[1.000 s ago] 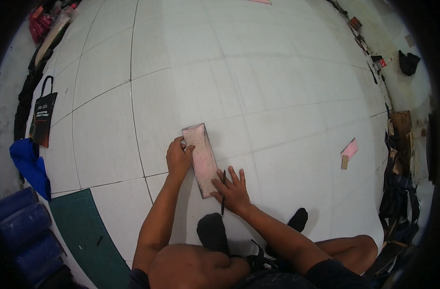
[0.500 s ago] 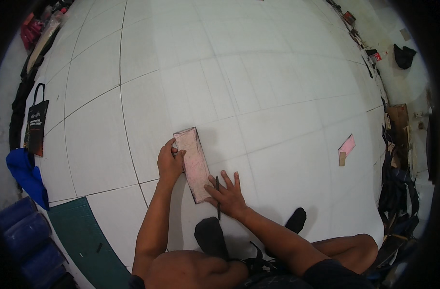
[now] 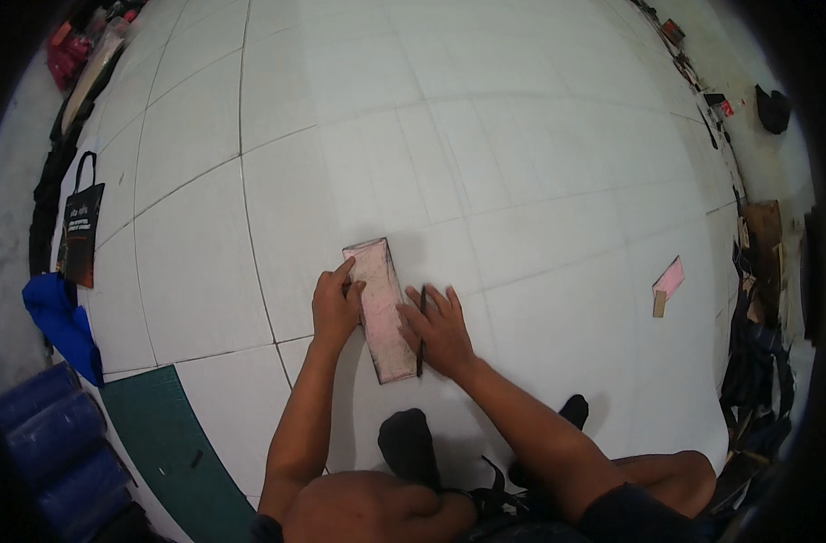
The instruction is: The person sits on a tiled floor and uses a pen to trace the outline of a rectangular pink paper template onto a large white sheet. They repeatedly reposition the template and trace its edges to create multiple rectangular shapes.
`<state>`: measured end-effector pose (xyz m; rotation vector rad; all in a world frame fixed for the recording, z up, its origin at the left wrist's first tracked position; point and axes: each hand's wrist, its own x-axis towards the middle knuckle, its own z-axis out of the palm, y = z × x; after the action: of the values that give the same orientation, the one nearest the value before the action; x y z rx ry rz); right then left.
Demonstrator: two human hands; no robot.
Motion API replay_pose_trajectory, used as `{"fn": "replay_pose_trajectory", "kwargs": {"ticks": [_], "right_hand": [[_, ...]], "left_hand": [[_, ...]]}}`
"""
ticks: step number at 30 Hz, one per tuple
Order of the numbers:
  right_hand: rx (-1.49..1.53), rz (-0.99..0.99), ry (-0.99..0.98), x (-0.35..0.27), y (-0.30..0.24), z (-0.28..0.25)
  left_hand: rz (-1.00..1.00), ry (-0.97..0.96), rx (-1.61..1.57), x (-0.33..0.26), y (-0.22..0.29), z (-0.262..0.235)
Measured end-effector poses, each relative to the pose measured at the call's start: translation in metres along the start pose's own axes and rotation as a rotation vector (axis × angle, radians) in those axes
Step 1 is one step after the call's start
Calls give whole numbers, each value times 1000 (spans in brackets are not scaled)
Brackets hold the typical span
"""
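Observation:
A long pink rectangular piece [image 3: 382, 312] with dark edges and smudges lies on the white surface in front of me, slightly tilted. On its upper left edge is my left hand [image 3: 335, 306], fingers bent, the index finger and thumb pressing the piece. Beside the right edge, my right hand [image 3: 442, 333] rests with spread fingers, its fingertips touching the piece's side. A thin dark pen-like stick [image 3: 421, 337] is tucked between the right hand's fingers, pointing away from me. What lies under the pink piece is hidden.
A small pink scrap [image 3: 671, 277] with a brown strip [image 3: 659, 304] lies to the right. At left are a green mat [image 3: 173, 443], blue cloth [image 3: 60, 317], black bag [image 3: 84, 233] and blue rolls [image 3: 56, 421]. Assorted items line the right wall. My dark-socked foot [image 3: 408, 443] is near.
My right hand has slid away from me along the pink piece's right edge, carrying the dark stick. My left hand still presses the left edge. The whole view has shifted slightly.

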<state>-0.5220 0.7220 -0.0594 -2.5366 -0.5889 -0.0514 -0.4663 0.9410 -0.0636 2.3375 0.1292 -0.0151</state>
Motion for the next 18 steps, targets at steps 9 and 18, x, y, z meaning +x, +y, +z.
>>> {"fn": "replay_pose_trajectory", "kwargs": {"ticks": [9, 18], "right_hand": [[9, -92, -23, 48, 20, 8], [10, -104, 0, 46, 22, 12]], "left_hand": [[-4, -6, -10, 0, 0, 3], [52, 16, -24, 0, 0, 1]]}}
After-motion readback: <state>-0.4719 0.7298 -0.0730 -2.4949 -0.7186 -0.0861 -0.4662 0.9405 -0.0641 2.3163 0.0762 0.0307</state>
